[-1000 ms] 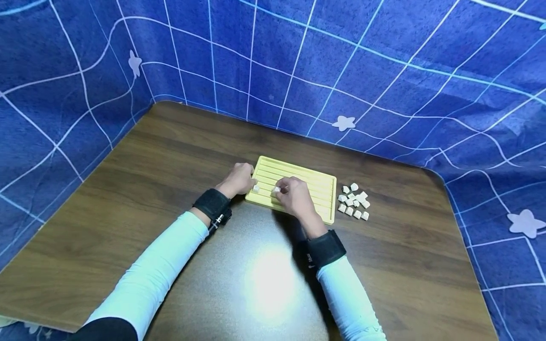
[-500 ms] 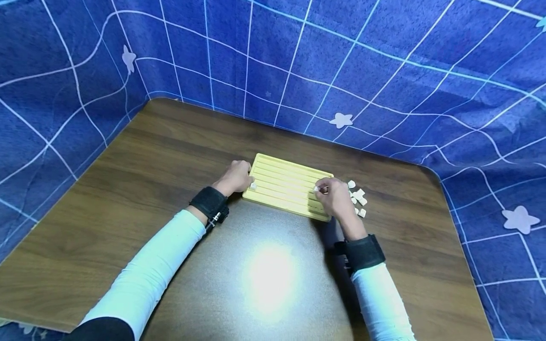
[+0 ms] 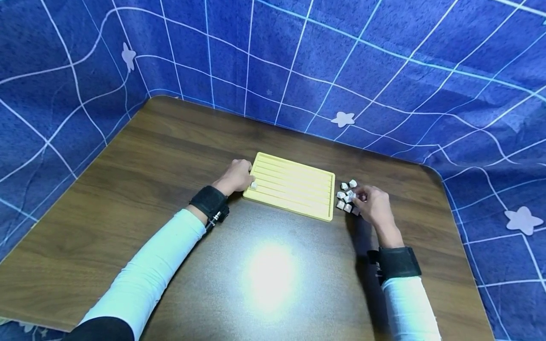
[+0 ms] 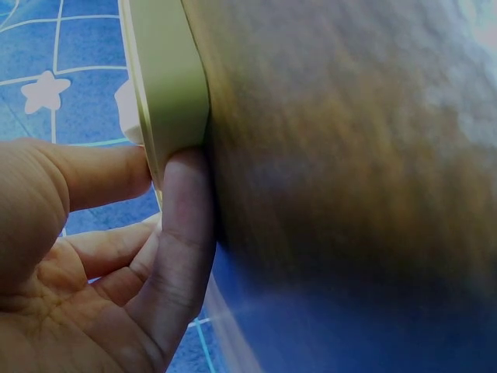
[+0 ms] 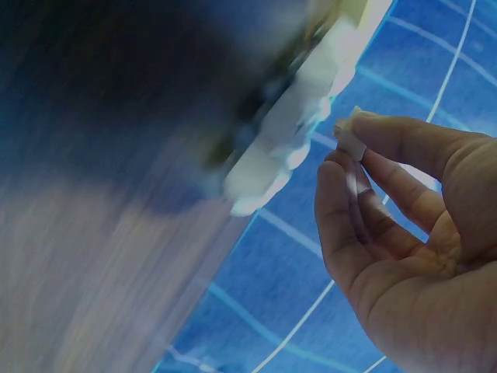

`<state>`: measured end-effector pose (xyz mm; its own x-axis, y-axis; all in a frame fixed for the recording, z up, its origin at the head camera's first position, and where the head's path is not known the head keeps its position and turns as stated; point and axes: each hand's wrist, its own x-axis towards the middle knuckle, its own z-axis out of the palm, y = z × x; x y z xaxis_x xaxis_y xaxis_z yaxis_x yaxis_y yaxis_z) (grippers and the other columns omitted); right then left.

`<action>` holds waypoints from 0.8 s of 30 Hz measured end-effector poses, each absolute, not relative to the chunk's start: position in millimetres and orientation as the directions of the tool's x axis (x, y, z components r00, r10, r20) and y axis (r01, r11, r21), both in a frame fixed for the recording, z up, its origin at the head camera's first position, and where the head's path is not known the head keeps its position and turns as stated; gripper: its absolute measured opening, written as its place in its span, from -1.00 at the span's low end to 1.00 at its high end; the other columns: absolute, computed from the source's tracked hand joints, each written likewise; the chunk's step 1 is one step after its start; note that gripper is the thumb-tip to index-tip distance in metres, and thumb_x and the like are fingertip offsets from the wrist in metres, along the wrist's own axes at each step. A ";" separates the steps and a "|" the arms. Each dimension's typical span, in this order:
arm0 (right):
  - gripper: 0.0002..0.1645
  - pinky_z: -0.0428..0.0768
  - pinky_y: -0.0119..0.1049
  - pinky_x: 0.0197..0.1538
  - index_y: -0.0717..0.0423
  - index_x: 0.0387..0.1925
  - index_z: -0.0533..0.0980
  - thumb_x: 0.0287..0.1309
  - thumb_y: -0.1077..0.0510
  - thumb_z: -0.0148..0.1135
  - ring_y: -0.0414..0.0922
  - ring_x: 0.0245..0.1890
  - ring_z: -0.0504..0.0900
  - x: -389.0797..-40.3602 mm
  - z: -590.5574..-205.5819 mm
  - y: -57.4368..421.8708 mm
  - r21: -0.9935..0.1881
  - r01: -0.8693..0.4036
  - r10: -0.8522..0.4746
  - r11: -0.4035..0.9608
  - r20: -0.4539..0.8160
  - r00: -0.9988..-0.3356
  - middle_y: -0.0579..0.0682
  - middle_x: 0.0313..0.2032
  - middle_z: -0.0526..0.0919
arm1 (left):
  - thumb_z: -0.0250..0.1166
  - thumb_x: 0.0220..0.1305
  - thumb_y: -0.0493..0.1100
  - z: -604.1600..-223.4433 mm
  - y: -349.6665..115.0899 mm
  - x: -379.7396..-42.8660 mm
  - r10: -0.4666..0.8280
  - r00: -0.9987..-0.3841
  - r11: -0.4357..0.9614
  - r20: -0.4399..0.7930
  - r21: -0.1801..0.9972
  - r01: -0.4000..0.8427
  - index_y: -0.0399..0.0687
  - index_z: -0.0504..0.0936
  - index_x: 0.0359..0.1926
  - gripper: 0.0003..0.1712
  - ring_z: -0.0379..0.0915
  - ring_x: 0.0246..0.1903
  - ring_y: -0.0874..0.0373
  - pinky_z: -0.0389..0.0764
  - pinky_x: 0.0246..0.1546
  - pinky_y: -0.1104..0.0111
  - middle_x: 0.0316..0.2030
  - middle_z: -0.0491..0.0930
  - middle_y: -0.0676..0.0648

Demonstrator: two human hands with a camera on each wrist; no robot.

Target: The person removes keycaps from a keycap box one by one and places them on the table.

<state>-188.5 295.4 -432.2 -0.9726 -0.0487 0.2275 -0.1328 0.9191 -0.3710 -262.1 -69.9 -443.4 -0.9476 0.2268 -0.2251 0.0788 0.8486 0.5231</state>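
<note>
At the left end of a yellow ridged tray (image 3: 290,184), my left hand (image 3: 235,177) pinches the rim. In the left wrist view the thumb (image 4: 109,175) lies on the rim and a finger (image 4: 186,210) against the tray's outer side. One white block (image 3: 253,185) sits in the tray near that thumb. My right hand (image 3: 376,206) is right of the tray, over a group of small white blocks (image 3: 341,194). Between its thumb and fingers it pinches a small white block (image 5: 352,141), seen in the right wrist view. The hand hides part of the group.
The tray and blocks lie on a brown wooden table (image 3: 192,137). Blue cloth (image 3: 239,52) with white lines and stars hangs behind the table and along its sides. A bright light reflection falls on the table in front of the tray.
My right hand has moved right, from over the tray to the loose blocks, with a white block in its fingers. The left hand keeps its hold on the tray's left end.
</note>
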 end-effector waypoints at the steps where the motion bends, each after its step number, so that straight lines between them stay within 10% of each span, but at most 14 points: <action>1: -0.82 0.47 -0.03 -0.16 0.34 -0.28 0.62 0.03 0.32 0.29 0.11 -0.35 0.57 -187.4 -431.9 300.2 -0.367 -0.125 -0.042 0.922 0.226 -0.973 0.22 -0.42 0.62 | 0.16 0.40 -0.14 -443.1 -69.9 -262.1 0.226 -0.948 0.849 -0.223 0.523 0.080 -0.24 0.52 -0.15 -0.79 0.35 -0.18 0.02 0.43 -0.14 0.25 -0.12 0.51 -0.16; 14: -0.87 0.44 -0.16 -0.32 0.32 -0.36 0.60 0.03 0.29 0.30 0.02 -0.46 0.53 -178.8 -436.2 338.7 -0.344 -0.085 -0.020 0.935 0.189 -0.982 0.14 -0.53 0.59 | 0.15 0.41 -0.14 -441.6 -69.3 -262.5 0.210 -0.942 0.843 -0.262 0.536 0.039 -0.28 0.51 0.05 -0.67 0.35 0.02 -0.03 0.46 0.08 0.14 0.12 0.48 -0.23; 24: -0.81 0.53 -0.01 -0.17 0.34 -0.29 0.60 0.03 0.28 0.32 0.15 -0.34 0.64 -177.0 -440.8 339.9 -0.328 -0.081 -0.048 0.941 0.109 -0.993 0.24 -0.41 0.69 | 0.17 0.38 -0.16 -443.4 -69.0 -263.1 0.200 -0.953 0.843 -0.226 0.535 0.050 -0.22 0.52 -0.22 -0.82 0.34 -0.22 0.01 0.42 -0.20 0.26 -0.21 0.46 -0.14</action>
<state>-177.0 339.9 -440.8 -0.9929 -0.0476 0.1086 -0.0811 0.9410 -0.3285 -263.1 -69.0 -443.4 -0.9532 0.2004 -0.2263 0.0501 0.8431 0.5355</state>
